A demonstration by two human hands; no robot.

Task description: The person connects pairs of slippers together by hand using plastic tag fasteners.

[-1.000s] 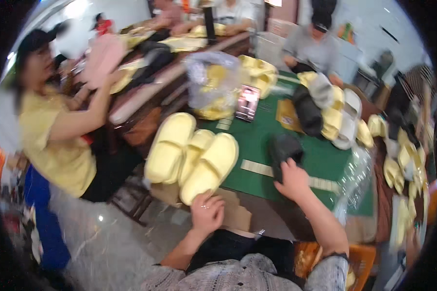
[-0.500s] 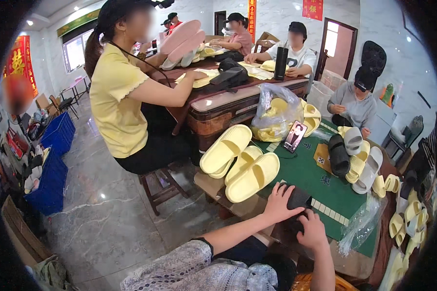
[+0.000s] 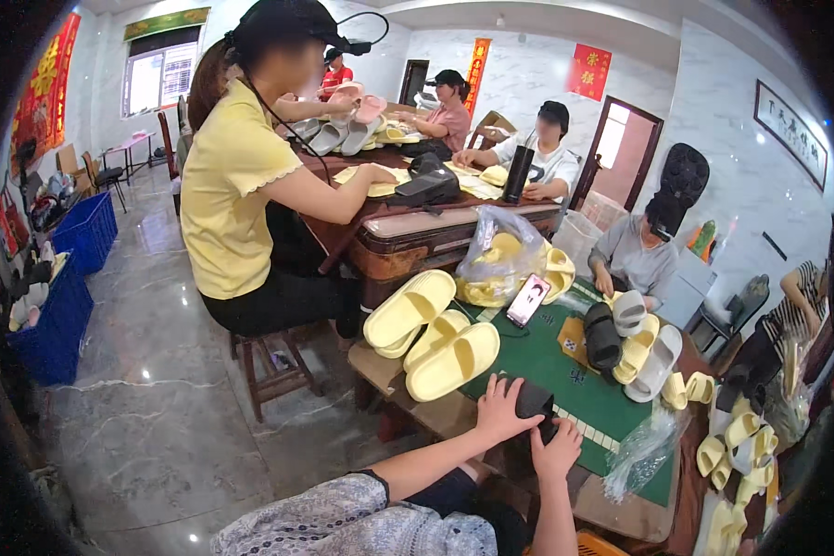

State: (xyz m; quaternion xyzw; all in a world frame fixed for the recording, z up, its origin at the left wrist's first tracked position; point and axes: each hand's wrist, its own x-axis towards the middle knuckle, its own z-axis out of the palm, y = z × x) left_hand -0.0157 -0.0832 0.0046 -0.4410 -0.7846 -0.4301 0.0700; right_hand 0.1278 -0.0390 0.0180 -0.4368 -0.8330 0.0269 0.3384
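Note:
At the near edge of the green-topped table, a black slipper [image 3: 535, 399] is held between my two hands. My left hand [image 3: 501, 413] is wrapped round its left side, with the thumb reaching toward the near part. My right hand [image 3: 557, 448] grips the near right side, fingers bent against it. Whether one or two black slippers are there I cannot tell, since my hands cover part. Just beyond my left hand lie pale yellow slippers [image 3: 453, 361], one pair resting against another. A strip of white tiles [image 3: 595, 434] runs along the table beside my right hand.
A lit phone [image 3: 527, 300] leans by a clear bag of yellow slippers [image 3: 502, 250]. Black, yellow and grey slippers [image 3: 656, 363] line the right side, near crumpled clear plastic [image 3: 641, 454]. A co-worker in yellow [image 3: 236, 195] sits on a stool at left; blue crates [image 3: 51, 324] stand beyond.
The view has shifted, so the table and my hands appear further left and lower. Both hands keep hold of the black slipper. The co-worker in yellow has lowered the pink slippers.

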